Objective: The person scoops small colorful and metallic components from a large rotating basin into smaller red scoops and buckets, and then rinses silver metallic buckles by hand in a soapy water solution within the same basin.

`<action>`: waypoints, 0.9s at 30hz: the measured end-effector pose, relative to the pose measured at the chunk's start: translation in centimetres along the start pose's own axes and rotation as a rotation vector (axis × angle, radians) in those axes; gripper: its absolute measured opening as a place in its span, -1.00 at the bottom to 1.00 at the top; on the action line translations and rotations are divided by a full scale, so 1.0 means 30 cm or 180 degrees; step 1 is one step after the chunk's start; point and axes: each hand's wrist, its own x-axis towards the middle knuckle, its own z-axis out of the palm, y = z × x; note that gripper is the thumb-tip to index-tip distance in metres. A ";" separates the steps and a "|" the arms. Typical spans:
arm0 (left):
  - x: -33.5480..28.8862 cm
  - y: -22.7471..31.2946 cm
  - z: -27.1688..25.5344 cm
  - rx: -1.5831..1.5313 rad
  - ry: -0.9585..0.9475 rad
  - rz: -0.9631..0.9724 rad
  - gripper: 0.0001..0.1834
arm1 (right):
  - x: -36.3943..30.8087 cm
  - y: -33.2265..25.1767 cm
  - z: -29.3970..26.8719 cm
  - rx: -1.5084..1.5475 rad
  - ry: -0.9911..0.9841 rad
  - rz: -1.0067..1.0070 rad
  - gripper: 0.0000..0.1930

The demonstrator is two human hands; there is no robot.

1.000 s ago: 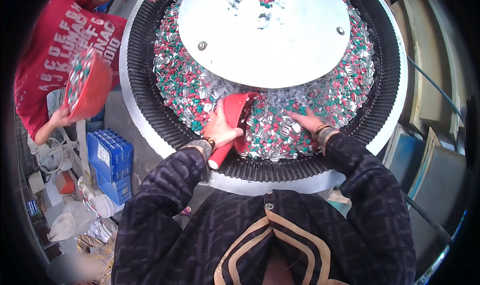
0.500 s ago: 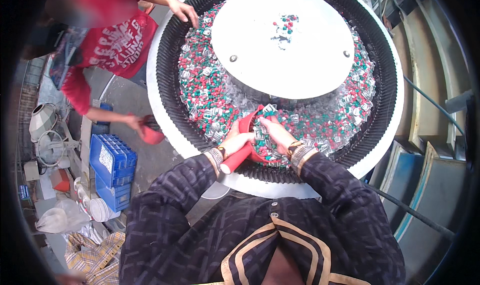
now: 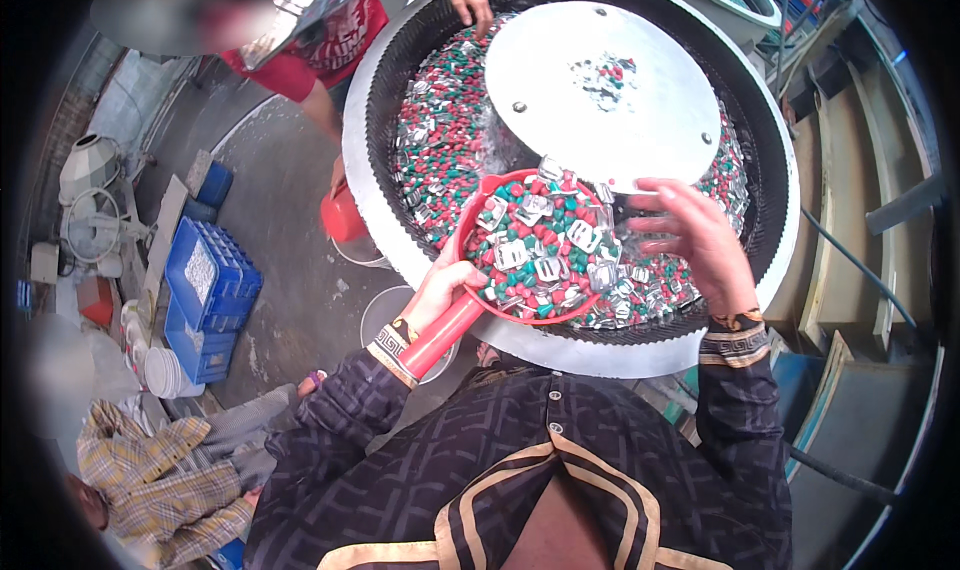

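Note:
A red long-handled dipper (image 3: 440, 338) is gripped by my left hand (image 3: 440, 292), thumb at its rim. It is heaped with small red, green and whitish pellets and shiny metal buckles (image 3: 549, 269). My right hand (image 3: 695, 238) is raised beside the dipper with fingers spread, holding nothing. Below both hands sits a big round tub (image 3: 640, 354) with a pale rim and dark ribbed wall. Wet pellets and buckles (image 3: 440, 150) fill its ring-shaped channel. A white round cover (image 3: 540, 70) tops its middle, with a few pellets and buckles on it.
Across on the left, a co-worker in red reaches one hand (image 3: 470, 2) into the tub and holds another red dipper (image 3: 343, 215). A pale bucket (image 3: 385, 315) and blue crates (image 3: 215, 280) stand left. Someone in plaid (image 3: 150, 470) is lower left. Curved panels (image 3: 800, 200) rise at right.
The dipper has come up out of the tub, now full, in my left hand. My right hand has left it and moved right, opening. The co-worker's dipper has shifted toward the pale bucket.

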 end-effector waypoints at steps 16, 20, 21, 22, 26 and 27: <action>-0.660 -0.201 -0.386 -0.0968 0.2358 0.1237 -0.44 | -0.026 0.469 -0.433 0.0057 0.1322 0.0655 -0.54; -0.702 -0.221 -0.459 0.0104 0.3007 0.1562 -0.24 | 0.005 0.479 -0.389 -0.0421 0.1549 0.0793 -0.52; -0.686 -0.221 -0.475 0.0450 0.3162 0.1682 -0.21 | 0.015 0.487 -0.396 -0.0532 0.1544 0.0785 -0.53; -0.673 -0.261 -0.539 0.0850 0.3512 0.1674 -0.17 | 0.023 0.492 -0.400 -0.0641 0.1544 0.0779 -0.53; -0.581 -0.434 -0.786 0.3064 0.4750 0.0631 0.08 | 0.035 0.460 -0.380 -0.0819 0.1609 0.0719 -0.56; -0.542 -0.421 -0.751 0.3219 0.5055 0.0059 0.09 | 0.038 0.458 -0.374 -0.0855 0.1635 0.0708 -0.56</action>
